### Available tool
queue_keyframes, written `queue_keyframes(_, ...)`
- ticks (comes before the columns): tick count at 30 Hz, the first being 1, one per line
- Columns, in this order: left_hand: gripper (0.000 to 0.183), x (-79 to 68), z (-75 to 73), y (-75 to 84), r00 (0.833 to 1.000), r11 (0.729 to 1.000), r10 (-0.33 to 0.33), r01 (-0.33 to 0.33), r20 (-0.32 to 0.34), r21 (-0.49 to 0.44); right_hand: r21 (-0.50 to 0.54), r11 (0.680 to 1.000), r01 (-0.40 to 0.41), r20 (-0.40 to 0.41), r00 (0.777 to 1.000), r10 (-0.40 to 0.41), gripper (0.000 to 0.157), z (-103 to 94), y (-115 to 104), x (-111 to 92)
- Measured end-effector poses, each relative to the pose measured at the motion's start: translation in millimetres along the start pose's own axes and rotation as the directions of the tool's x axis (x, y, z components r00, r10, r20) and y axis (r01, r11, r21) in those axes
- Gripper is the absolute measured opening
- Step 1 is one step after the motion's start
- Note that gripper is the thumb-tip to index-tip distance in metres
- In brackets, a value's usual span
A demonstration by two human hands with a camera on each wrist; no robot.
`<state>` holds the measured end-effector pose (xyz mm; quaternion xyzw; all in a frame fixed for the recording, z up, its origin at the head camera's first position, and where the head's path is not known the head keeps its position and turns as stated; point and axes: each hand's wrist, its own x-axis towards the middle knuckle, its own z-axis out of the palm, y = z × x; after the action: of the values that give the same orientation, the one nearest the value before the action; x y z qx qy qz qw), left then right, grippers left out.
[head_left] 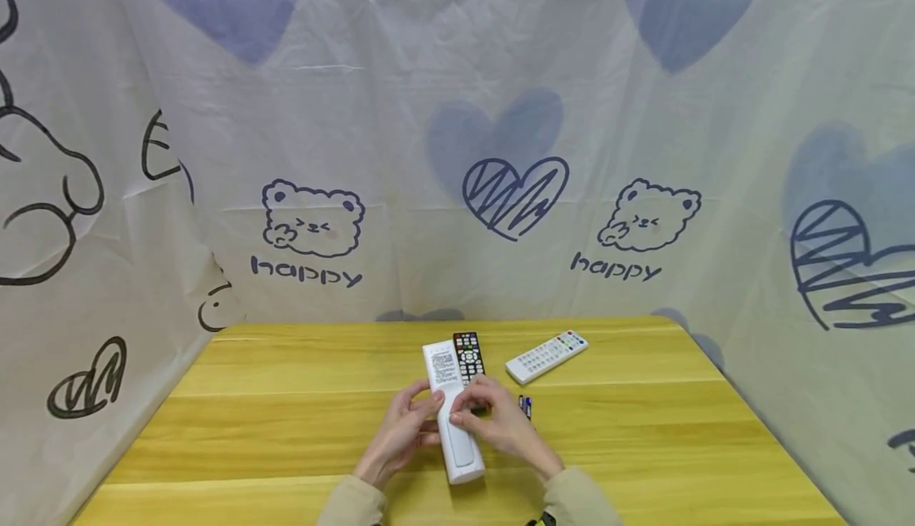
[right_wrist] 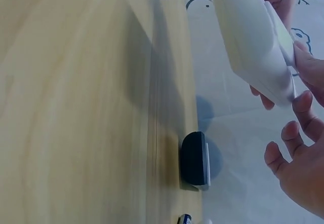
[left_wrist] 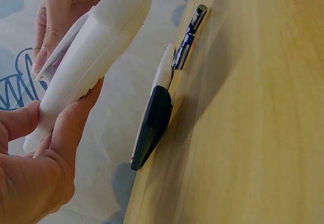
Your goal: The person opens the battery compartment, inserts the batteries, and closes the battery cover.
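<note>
Left grip (head_left: 407, 425) wrapped round a long, white, rounded remote (left_wrist: 96, 51), printed label (head_left: 443, 368) beyond both grips; right grip (head_left: 495, 416) pinches its smooth cover (left_wrist: 65, 42), raised at one end

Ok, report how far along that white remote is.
Apparently done: the white remote control is back side up, its battery cover raised at one end. In hand: the left hand holds the remote; the right hand pinches the cover. Remaining, probably: fitting the batteries, which lie on the table, then closing the cover.
</note>
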<state>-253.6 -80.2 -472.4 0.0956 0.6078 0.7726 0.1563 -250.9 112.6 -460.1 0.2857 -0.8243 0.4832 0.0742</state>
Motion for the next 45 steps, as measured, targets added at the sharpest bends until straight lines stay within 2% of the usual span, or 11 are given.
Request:
queue_keyframes(4, 0.054, 0.5, -1.0, -0.5, 1.000, 1.000, 0.005, -0.005, -0.003, -0.008, -0.054, 0.998, 0.008, 0.001, 1.000, -0.008, 0.010, -1.4, -0.8, 1.0)
queue_keyframes(9, 0.053, -0.6, -1.1, 1.1, 1.000, 1.000, 0.011, -0.012, -0.011, -0.016, -0.094, 0.994, 0.062, -0.034, 0.997, -0.066, 0.010, 0.8, -0.2, 2.7)
queue_keyframes(17, 0.052, -0.3, -0.3, 0.4, 1.000, 1.000, 0.007, -0.006, -0.017, 0.014, -0.141, 0.987, 0.082, -0.014, 0.996, -0.085, 0.010, 1.6, 0.1, 2.4)
queue_keyframes(24, 0.051, -1.6, -0.5, 0.8, 1.000, 1.000, 0.021, -0.021, -0.020, 0.012, -0.162, 0.971, 0.177, -0.044, 0.981, -0.187, 0.012, 1.8, 1.6, 1.2)
queue_keyframes(26, 0.052, -1.3, -0.5, 0.6, 1.000, 1.000, 0.023, -0.023, -0.015, 0.020, -0.145, 0.976, 0.163, -0.046, 0.984, -0.171, 0.011, 1.8, 2.8, -0.2)
queue_keyframes(30, 0.054, -0.7, 0.3, 0.3, 1.000, 0.999, 0.018, -0.017, -0.009, 0.033, -0.098, 0.992, 0.074, -0.038, 0.996, -0.078, 0.009, 0.9, 3.6, -2.7)
queue_keyframes(33, 0.054, -0.5, 1.6, 1.2, 1.000, 0.999, 0.017, -0.017, -0.009, 0.035, -0.073, 0.997, 0.036, -0.029, 0.999, -0.038, 0.009, -1.2, 3.4, -2.6)
queue_keyframes(45, 0.053, -0.7, 2.4, 0.8, 1.000, 1.000, 0.021, -0.021, 0.015, 0.006, 0.063, 0.996, 0.059, -0.063, 0.997, -0.055, 0.011, 1.5, 7.9, -3.8)
